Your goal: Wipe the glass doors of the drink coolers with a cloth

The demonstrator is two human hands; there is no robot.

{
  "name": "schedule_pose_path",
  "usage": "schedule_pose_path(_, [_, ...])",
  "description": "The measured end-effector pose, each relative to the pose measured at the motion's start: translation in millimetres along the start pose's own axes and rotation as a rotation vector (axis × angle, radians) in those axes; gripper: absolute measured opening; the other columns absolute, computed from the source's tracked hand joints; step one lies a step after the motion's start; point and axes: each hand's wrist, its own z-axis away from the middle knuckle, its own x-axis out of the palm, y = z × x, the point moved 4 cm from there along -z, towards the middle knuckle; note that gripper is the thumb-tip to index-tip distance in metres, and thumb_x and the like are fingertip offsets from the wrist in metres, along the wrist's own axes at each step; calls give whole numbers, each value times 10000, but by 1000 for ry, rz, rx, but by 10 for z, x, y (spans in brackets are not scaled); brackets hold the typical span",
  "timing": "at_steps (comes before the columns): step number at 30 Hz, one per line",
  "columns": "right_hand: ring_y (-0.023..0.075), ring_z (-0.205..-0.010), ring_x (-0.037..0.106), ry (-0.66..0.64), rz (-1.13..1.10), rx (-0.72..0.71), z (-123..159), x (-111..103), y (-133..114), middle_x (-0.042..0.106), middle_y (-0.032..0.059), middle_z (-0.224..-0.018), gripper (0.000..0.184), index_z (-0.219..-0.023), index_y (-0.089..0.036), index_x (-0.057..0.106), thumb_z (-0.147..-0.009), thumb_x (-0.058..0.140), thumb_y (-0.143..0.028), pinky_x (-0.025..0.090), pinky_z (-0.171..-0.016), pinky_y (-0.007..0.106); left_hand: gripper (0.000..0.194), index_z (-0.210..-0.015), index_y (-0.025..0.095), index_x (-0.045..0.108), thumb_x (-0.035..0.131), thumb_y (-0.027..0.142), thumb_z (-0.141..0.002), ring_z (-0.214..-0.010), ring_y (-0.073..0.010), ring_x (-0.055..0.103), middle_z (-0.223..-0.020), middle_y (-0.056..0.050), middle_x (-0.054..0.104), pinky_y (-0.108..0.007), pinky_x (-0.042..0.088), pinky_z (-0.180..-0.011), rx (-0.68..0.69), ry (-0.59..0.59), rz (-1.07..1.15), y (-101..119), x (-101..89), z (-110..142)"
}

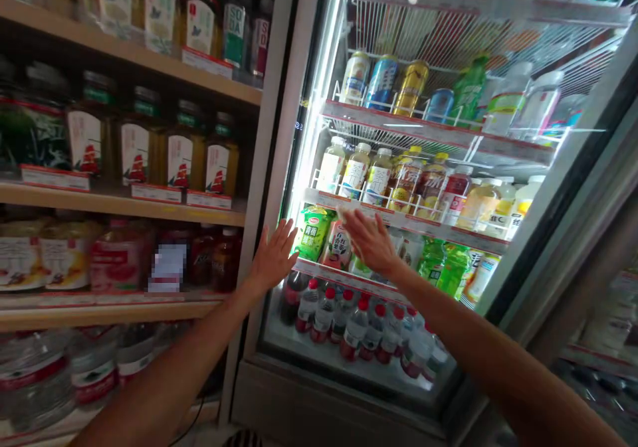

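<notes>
My left hand reaches forward with its fingers stretched out and apart. It is beside the left frame of a lit drinks fridge, close to a green drink bottle; I cannot tell whether it touches the frame. In front of the lower fridge shelves is my right hand, its fingers extended and slightly blurred. A pink-labelled drink shows just left of this hand, which partly covers the drinks behind it. Neither hand visibly holds anything, though a small pale patch by the right fingertips is unclear.
Above the hands, a fridge shelf carries tea bottles, and a higher one holds cans. Red-capped bottles stand at the bottom. Left of the fridge, wooden shelves hold oil-coloured bottles and large water bottles.
</notes>
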Motion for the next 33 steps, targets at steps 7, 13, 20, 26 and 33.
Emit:
schedule_pose_path(7, [216, -1396, 151, 18, -65, 20, -310, 297, -523, 249, 34, -1497, 610, -1426, -167, 237, -844, 417, -187, 79, -1151, 488, 551, -1395, 133, 279, 384, 314, -885, -1375, -241, 231, -1457, -137, 306, -520, 141, -1122, -62, -41, -27, -279, -8, 305])
schedule_pose_path(13, [180, -1366, 244, 29, -124, -164, -304, 448, -929, 290, 1, -1479, 562, -1411, -187, 274, -859, 366, -143, 64, -1162, 451, 541, -1383, 117, 303, 377, 310, -883, -1377, -243, 224, -1463, -135, 291, -513, 148, -1120, -80, -127, -94, -401, -70, 508])
schedule_pose_path(20, [194, -1387, 192, 64, -228, -9, -390, 493, -920, 269, 22, -1488, 631, -1444, -195, 169, -850, 363, -110, 19, -1158, 474, 564, -1380, 104, 291, 398, 336, -878, -1385, -244, 199, -1466, -149, 285, -515, 164, -1117, -65, -179, -120, -240, -140, 443])
schedule_pose_path(26, [150, -1363, 255, 33, -259, -84, 479, 450, -884, 362, -2, -1446, 648, -1440, -239, 171, -844, 401, -128, 52, -1163, 423, 594, -1400, 110, 235, 406, 333, -876, -1397, -237, 158, -1471, -154, 274, -516, 163, -1119, -17, -195, -44, 168, -82, 378])
schedule_pose_path(33, [212, -1386, 195, 57, -35, 245, 1081, 47, -43, 321, 64, -1464, 579, -1417, -210, 267, -862, 431, -230, -1, -1136, 495, 585, -1399, 120, 248, 406, 332, -877, -1391, -242, 179, -1465, -149, 289, -513, 164, -1116, 87, -151, 10, 811, 26, 177])
